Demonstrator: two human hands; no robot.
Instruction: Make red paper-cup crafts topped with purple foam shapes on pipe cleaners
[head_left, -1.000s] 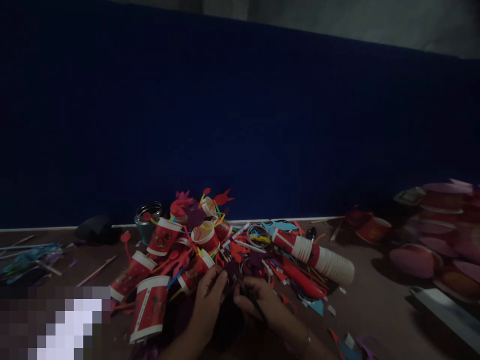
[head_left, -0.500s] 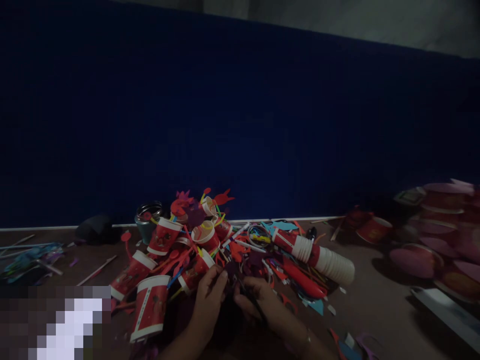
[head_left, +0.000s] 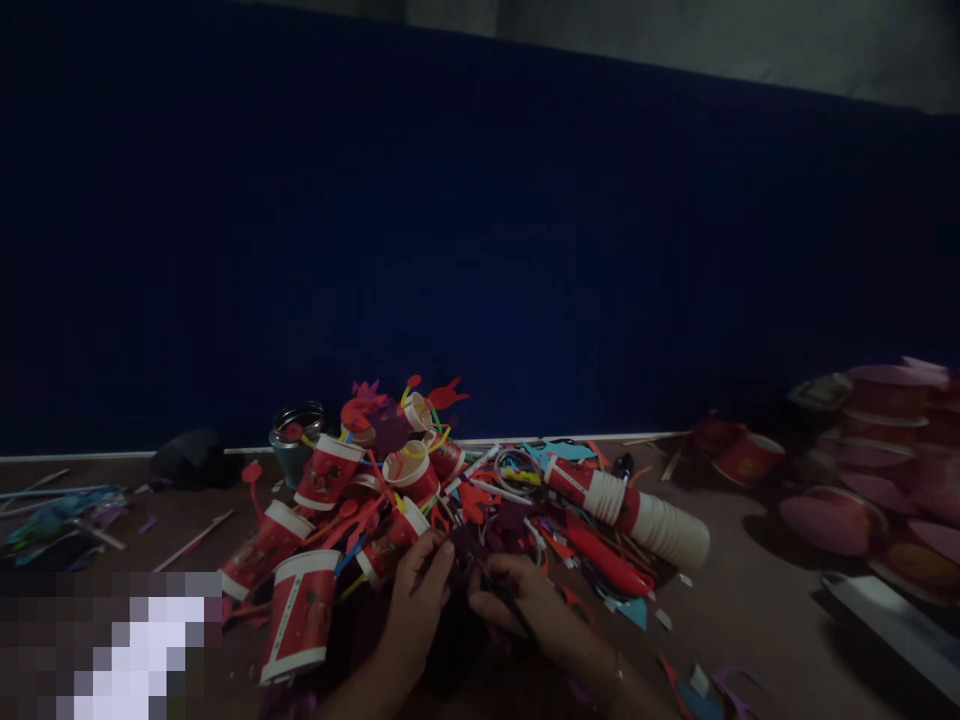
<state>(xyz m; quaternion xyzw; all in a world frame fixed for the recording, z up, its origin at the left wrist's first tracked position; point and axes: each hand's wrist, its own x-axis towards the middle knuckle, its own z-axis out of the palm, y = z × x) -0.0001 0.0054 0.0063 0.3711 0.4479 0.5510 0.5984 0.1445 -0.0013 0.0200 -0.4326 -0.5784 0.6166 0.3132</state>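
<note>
At the front middle, my left hand pinches a dark purple piece of sheet material between thumb and fingers. Beside it, my right hand is closed around dark-handled scissors, whose blades reach toward the purple piece. Dim light hides exactly where blades and sheet meet. Just left of my hands lie red paper cups with white rims, some fitted with coloured stems and red cut-outs. A stack of paper cups lies on its side to the right, by a red tube-like object.
A dark jar stands behind the cups, near the blue partition. Blue scraps and sticks are at the far left. On the right are piled red and pink cup-like items and a flat pale object.
The scissors in my right hand have shifted slightly at the purple piece. Both hands stay in nearly the same place, and the cups have not moved.
</note>
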